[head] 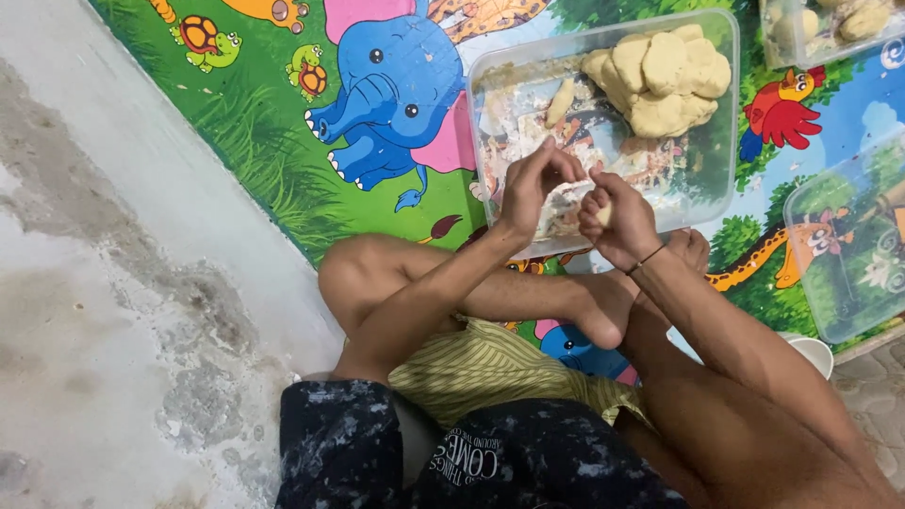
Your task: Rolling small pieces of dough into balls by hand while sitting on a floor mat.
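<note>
The person sits cross-legged on the floor, and both forearms reach forward over the knees, with the wrists bent so that the two hands meet in front of a clear plastic container (726,141). The left hand (533,188) is raised, its fingers curled and drawn together at the tips, just beside the right hand. The right hand (617,221) is closed around a small piece of pale dough (604,213), and only a little of this piece shows between the fingers, so its shape is hard to tell. A thin band sits on the right wrist. Inside the container, flat dough rounds (665,80) lie piled in the far corner. More containers (848,245) at the right are cut off by the edge, on a colourful animal mat (283,141).
</note>
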